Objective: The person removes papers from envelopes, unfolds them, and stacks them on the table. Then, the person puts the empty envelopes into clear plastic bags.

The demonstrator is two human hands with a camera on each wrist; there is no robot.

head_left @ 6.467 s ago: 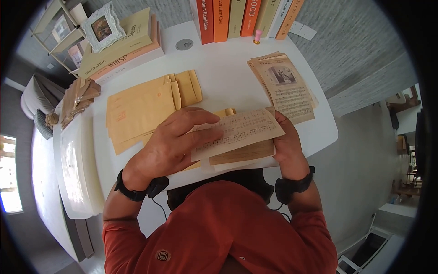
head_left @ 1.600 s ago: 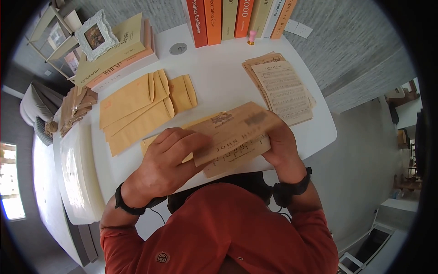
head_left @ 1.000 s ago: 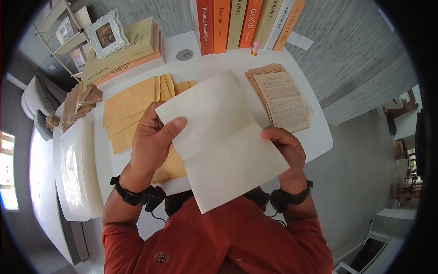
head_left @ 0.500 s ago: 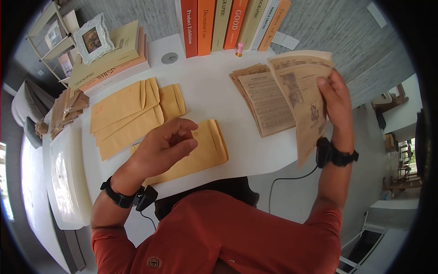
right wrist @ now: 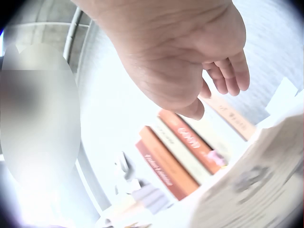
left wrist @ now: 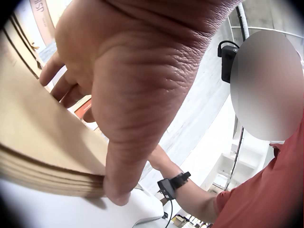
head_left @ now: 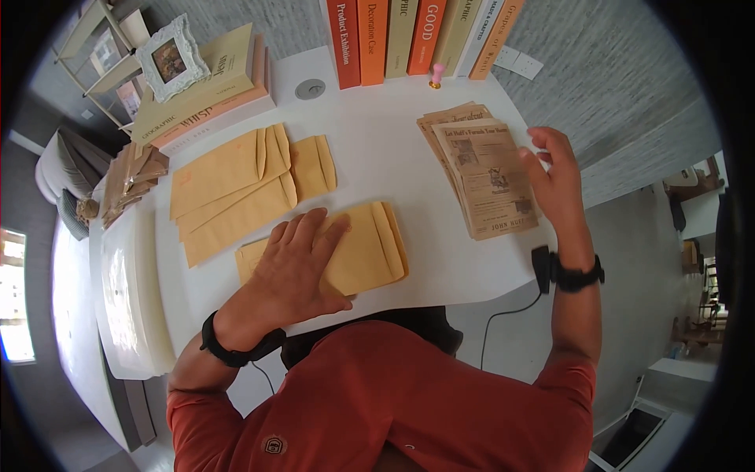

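My left hand [head_left: 291, 263] lies spread over a small stack of yellow paper envelopes [head_left: 363, 248] near the table's front edge. In the left wrist view, the thumb reaches down at the side of the layered envelopes [left wrist: 42, 123] and the other fingers extend over the top. At the right side of the table, a printed sheet [head_left: 487, 185] with vintage-style text and pictures tops a pile of old papers [head_left: 430, 124]. Beside that pile, my right hand [head_left: 557, 173] hovers with loosely bent fingers and holds nothing.
More yellow envelopes [head_left: 228, 177] lie fanned at the left, behind the left hand. Brown packets [head_left: 134, 185] sit at the far left edge. Upright books [head_left: 409, 39], a pink-handled stamp [head_left: 437, 73] and stacked books with a white picture frame [head_left: 171, 63] stand at the back.
The unfolded blank-backed sheet was folded, carried right by the right hand and let go on the paper pile. The left hand released it and came down on the envelopes.
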